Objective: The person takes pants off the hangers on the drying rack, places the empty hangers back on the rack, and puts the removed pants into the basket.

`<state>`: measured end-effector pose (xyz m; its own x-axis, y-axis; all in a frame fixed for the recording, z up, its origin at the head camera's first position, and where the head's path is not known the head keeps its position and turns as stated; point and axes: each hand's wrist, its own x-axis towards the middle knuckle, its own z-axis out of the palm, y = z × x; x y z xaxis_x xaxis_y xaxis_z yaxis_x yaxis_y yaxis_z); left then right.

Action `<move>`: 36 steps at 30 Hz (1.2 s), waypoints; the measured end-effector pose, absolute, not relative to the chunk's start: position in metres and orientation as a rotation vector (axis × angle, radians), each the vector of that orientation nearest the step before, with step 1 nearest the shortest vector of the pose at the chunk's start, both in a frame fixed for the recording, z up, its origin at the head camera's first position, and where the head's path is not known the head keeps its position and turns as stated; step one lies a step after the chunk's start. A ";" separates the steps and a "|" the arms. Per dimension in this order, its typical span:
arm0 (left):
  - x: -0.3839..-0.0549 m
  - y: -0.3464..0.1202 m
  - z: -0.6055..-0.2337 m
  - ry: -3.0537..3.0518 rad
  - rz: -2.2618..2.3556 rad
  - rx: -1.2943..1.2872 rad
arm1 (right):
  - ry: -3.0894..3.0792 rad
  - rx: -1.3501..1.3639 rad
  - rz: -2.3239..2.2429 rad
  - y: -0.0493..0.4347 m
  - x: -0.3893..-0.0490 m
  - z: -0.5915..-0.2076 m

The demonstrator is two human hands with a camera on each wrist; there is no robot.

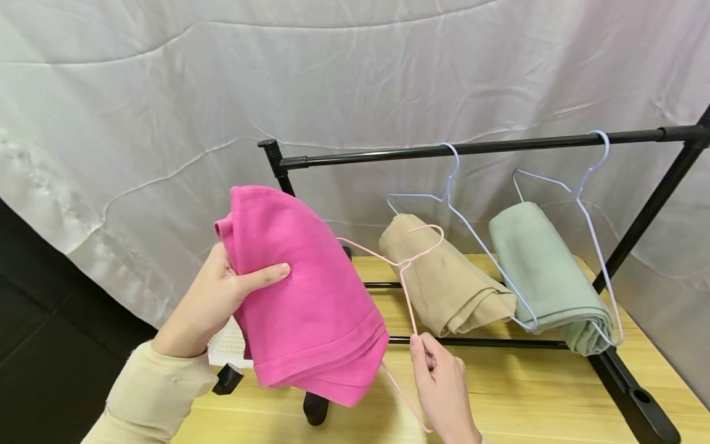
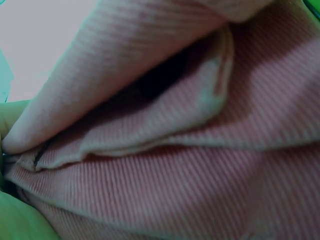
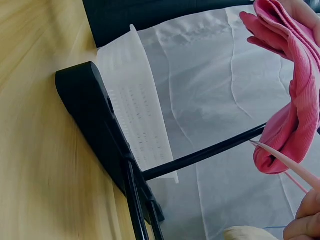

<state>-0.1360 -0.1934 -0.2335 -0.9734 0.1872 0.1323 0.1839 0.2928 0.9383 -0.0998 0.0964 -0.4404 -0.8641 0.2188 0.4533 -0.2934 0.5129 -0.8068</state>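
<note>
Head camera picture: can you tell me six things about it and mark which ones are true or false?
1. The left hand holds the pink cloth. True.
2. The right hand pinches the pink hanger. True.
3. Two purple hangers hook over the black rail. True.
4. The pink hanger hooks over the black rail. False: its hook is off the rail.
5. The tan cloth is in the left hand. False: the tan cloth hangs on a purple hanger.
6. The left sleeve is black. False: the left sleeve is cream.

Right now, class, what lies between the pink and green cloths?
In the head view: the tan cloth on its lavender hanger, and part of the pink hanger.
</note>
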 end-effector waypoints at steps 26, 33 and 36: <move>-0.130 -0.251 -0.223 2.870 1.410 0.331 | -2.213 0.146 1.349 0.088 -0.097 -0.443; -0.134 -0.266 -0.216 2.938 1.238 0.319 | -2.212 0.150 1.359 0.086 -0.095 -0.441; -0.136 -0.271 -0.212 2.986 1.142 0.318 | -2.215 0.152 1.361 0.085 -0.095 -0.441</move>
